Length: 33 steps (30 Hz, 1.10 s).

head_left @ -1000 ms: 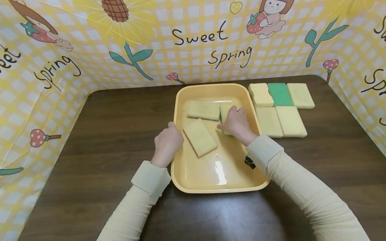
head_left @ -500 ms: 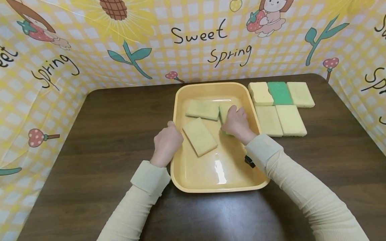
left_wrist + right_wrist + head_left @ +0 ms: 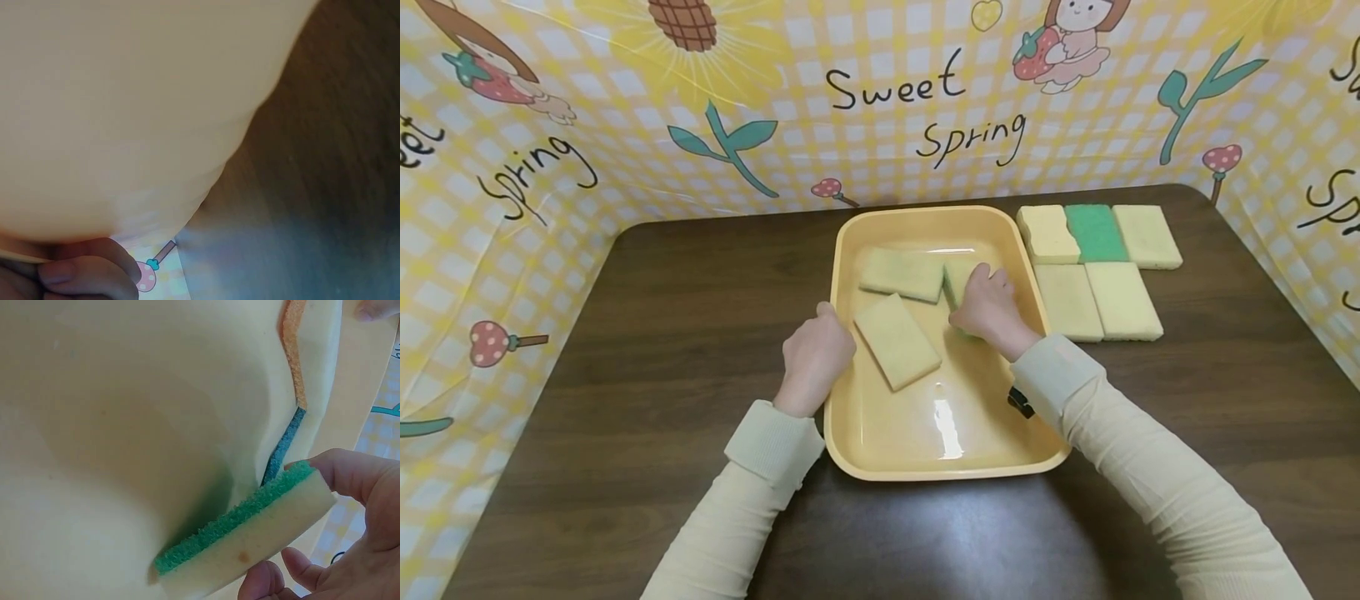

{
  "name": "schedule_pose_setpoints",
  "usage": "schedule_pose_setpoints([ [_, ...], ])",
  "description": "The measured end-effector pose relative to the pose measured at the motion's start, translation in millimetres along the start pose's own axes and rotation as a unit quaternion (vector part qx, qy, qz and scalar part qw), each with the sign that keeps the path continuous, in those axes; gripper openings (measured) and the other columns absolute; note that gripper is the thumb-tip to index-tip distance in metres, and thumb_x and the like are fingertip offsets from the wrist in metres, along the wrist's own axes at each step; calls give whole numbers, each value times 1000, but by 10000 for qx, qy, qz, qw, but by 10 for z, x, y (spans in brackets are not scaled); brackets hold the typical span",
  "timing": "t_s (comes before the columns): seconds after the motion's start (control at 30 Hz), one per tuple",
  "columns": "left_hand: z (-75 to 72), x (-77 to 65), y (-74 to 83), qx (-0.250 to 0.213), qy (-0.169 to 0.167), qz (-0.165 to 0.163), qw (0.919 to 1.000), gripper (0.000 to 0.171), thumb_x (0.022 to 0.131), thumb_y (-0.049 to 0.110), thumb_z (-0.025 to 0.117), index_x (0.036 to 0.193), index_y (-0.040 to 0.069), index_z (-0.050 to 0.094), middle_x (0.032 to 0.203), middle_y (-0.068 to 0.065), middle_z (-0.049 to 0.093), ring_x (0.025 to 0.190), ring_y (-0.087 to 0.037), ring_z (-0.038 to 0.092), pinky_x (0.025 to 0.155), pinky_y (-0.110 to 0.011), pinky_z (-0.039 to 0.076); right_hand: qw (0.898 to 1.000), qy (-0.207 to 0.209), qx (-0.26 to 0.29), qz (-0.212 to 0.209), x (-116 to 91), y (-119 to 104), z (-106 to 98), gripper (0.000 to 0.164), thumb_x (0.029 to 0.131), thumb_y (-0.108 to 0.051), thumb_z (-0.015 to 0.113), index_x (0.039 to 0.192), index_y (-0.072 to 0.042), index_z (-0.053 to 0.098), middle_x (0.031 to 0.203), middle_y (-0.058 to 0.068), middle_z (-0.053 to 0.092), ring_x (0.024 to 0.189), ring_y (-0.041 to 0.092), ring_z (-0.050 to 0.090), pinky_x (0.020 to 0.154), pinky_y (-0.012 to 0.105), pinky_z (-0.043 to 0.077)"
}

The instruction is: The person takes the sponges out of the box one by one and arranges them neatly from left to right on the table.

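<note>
A pale yellow plastic tub (image 3: 943,472) stands on the table. My left hand (image 3: 818,358) grips its left rim; in the left wrist view, curled fingers (image 3: 94,275) show at the rim. Inside the tub my right hand (image 3: 991,307) pinches a yellow sponge with a green scouring side (image 3: 250,540), thumb on one side and fingers on the other. The hand covers most of that sponge in the head view. To its left lies a second sponge (image 3: 901,273), nearly touching it. A third sponge (image 3: 898,342) lies slantwise nearer the tub's middle.
Right of the tub, several sponges lie in two rows: a wavy-edged one (image 3: 1047,235), a green-side-up one (image 3: 1097,233) and plain yellow ones (image 3: 1123,302). Printed yellow cloth (image 3: 895,100) walls the table's back and sides.
My right thumb has drawn in slightly toward the held sponge. The sponge beside it has shifted a little to the left. My left hand stays on the rim.
</note>
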<state>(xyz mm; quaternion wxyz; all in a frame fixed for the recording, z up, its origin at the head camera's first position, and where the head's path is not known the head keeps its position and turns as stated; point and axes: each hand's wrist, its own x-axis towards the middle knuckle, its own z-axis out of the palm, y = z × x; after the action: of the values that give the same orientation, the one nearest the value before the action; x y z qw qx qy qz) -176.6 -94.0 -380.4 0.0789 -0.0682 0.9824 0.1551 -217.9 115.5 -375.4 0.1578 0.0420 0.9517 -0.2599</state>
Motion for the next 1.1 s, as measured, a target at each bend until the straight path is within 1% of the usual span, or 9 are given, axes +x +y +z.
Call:
schedule_pose_setpoints([
  [0.2,-2,-4,2,-19,43,16,10000,19,96,16,36,99,0,46,80,-20,63,67,-31,62,60,-47,50,9999,20,-115,20,-26,-9,-39,60,83,-17,64,123,8,26,126,30,31,115,42,37,92,47,43],
  [0.47,-9,-4,-6,-12,14,3,10000,20,96,16,36,100,0,47,81,-21,64,69,-32,63,62,-48,51,9999,-26,-127,22,-50,-9,-81,59,85,-19,62,124,9,26,126,31,32,114,42,39,89,46,44],
  [0.57,-14,-3,-12,-20,0,-4,10000,20,97,16,36,99,0,47,82,-21,64,70,-33,64,64,-49,51,9999,13,-157,-6,-58,-5,-104,59,85,-20,61,124,10,27,126,31,34,114,42,39,91,47,43],
  [0.7,-20,0,-19,-20,-14,35,10000,21,97,16,35,98,-1,47,81,-21,64,68,-33,63,62,-49,51,9994,145,-289,-101,-64,11,-140,58,86,-20,60,123,12,29,122,30,38,108,39,41,94,47,41],
  [0.83,-22,-3,-27,-12,-29,44,10000,20,97,16,36,99,-1,47,79,-20,63,66,-32,62,59,-47,50,9987,290,-361,-207,-70,28,-178,56,85,-19,58,122,15,32,118,31,43,100,35,43,92,47,42],
  [1.0,-22,0,-25,-37,-113,7,9999,22,97,17,35,103,-1,47,80,-19,63,67,-31,62,60,-45,49,9989,319,-272,-225,-88,53,-215,56,85,-19,56,123,16,34,119,31,45,95,32,43,90,48,44],
  [1.1,-21,-2,-16,-45,-146,9,9999,23,98,17,35,105,-1,47,80,-19,63,67,-31,62,60,-45,49,9988,305,-315,-240,-103,63,-230,55,86,-20,55,122,16,35,119,31,46,92,31,43,87,46,46],
])
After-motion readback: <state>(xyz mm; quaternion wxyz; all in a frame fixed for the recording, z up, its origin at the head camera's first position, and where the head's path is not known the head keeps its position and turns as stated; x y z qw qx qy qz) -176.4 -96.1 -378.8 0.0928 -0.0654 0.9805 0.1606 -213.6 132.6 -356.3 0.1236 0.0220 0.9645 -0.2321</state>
